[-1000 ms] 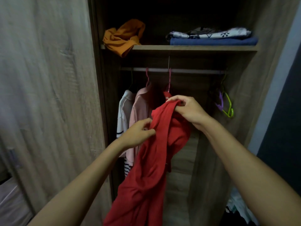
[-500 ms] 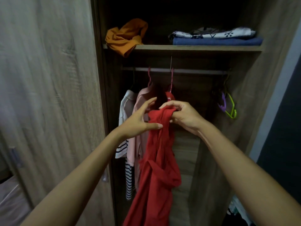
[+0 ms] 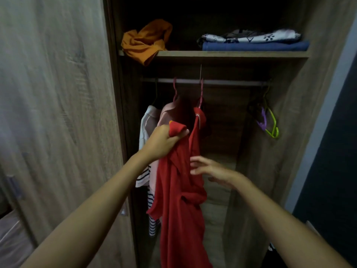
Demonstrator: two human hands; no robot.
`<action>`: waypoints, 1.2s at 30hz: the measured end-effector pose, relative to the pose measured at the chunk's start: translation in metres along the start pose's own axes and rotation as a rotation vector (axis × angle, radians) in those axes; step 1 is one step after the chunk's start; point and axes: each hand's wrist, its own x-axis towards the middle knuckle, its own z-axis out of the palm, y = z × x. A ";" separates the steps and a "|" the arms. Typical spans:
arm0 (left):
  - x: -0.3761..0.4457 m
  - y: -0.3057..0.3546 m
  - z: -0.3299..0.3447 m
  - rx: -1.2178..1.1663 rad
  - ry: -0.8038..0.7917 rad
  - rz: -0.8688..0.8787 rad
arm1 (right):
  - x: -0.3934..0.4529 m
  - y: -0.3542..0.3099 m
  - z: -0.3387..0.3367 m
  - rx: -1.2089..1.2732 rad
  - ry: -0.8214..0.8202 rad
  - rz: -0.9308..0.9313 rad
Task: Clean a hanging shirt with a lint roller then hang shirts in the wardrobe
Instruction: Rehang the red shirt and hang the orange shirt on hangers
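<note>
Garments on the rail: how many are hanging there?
3: a white striped shirt at left, a pink shirt beside it, then the red shirt. More may hide behind.

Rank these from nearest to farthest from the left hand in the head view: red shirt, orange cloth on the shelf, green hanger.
1. Red shirt: gripped at its top by the left hand.
2. Orange cloth: above the hand, at the shelf's left end.
3. Green hanger: far right on the rail.
</note>
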 end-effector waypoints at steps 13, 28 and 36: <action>-0.016 -0.048 -0.066 0.183 0.038 -0.105 | -0.004 -0.040 -0.061 -0.627 0.700 -0.158; -0.024 -0.035 -0.049 0.570 -0.229 0.002 | -0.012 -0.081 -0.047 -0.647 0.559 -0.274; -0.025 -0.030 -0.031 0.322 -0.286 -0.162 | -0.024 -0.077 -0.057 -0.793 0.570 -0.081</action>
